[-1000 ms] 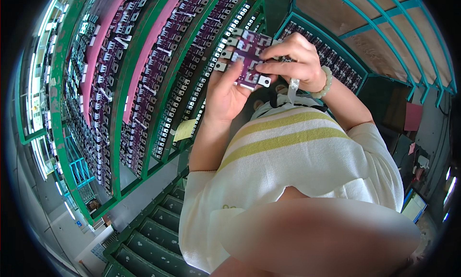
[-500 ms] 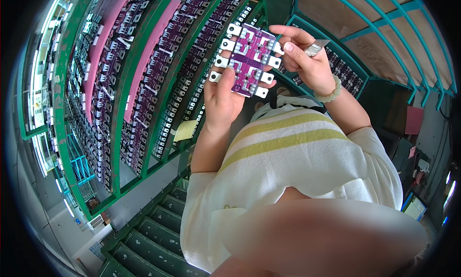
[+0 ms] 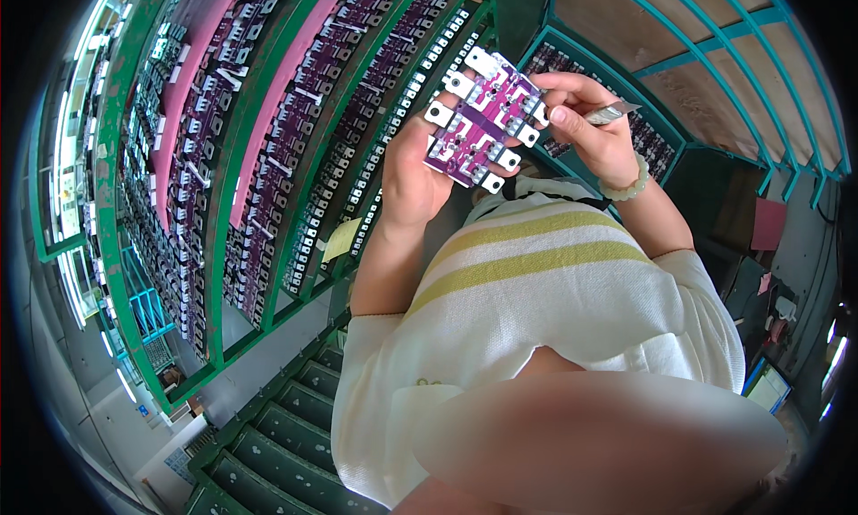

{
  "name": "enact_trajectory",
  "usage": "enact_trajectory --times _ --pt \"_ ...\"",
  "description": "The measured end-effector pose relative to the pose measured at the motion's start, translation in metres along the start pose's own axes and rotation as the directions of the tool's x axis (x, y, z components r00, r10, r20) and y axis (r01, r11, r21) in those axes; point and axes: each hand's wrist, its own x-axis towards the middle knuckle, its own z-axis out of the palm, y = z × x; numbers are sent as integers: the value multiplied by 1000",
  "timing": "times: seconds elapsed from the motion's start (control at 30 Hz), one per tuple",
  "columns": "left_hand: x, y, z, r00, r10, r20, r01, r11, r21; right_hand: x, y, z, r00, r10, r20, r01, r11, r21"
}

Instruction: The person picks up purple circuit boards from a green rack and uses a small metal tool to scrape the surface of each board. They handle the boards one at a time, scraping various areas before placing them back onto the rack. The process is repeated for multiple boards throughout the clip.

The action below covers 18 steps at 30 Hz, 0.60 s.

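1. From where I stand, the purple circuit board (image 3: 483, 126) is up in the air, lying aslant between the fingers of the two hands.
2. The left hand (image 3: 416, 177) grips it along its near left edge: thumb at that edge, the other fingers curled beneath, with tips peeping out at the far side. I take it this leaves the printed face uncovered for looking at.
3. The right hand (image 3: 597, 133) has its index finger stretched and its thumb bent at the board's right edge, by a white tab; I cannot tell whether they pinch it or only steady it.
4. A pointed, silvery tool (image 3: 612, 113) is tucked in the right hand's curled fingers, its tip turned outward, probably to spare the board a scratch.
5. Left of the left fingers stands the green rack (image 3: 223, 171), crowded with boards; its nearest rows leave little room that way.
6. Beyond the right fingers lies a teal-edged tray (image 3: 678, 142) of more boards, apart from the knuckles.
7. The freest room seems to be below the fingertips, between board and striped sweater (image 3: 545, 301).
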Motion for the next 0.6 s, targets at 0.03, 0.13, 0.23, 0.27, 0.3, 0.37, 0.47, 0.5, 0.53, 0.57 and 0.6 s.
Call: enact_trajectory --times 0.03,0.13,0.23,0.27,0.3,0.37,0.47,0.5,0.53,0.57,0.6 --pt "1 0 1 1000 -16 4 17 999 -50 -1 0 -1 1000 10 -8 -10 1000 6" --pt "2 0 4 998 -56 19 59 984 -168 -5 -1 -4 1000 19 -21 -18 999 39" --pt "5 -3 -1 993 -79 85 86 993 -79 -9 3 -7 999 -3 -48 5 999 41" --pt "5 -2 1 992 -86 93 91 994 -53 -10 4 -8 999 -2 -50 5 998 66" --pt "6 -2 4 993 -90 81 95 994 -62 -12 5 -9 999 0 -51 5 996 91" --pt "8 -3 10 994 -96 59 101 992 -78 -14 5 -10 998 13 -63 -5 992 122" --pt "5 -3 18 996 -85 15 87 992 -96 -17 4 -12 996 41 -84 -28 988 149" --pt "5 -4 20 996 -86 -5 86 991 -101 -18 6 -14 996 44 -83 -30 986 162" --pt "6 -1 21 997 -55 62 57 998 -41 -18 7 -16 996 47 -82 -32 984 175" --pt "6 -2 21 997 -52 57 53 998 -26 -18 7 -16 996 56 -76 -40 980 196" --pt "5 -3 21 997 -49 52 49 999 -12 -18 6 -17 996 64 -69 -48 975 217"
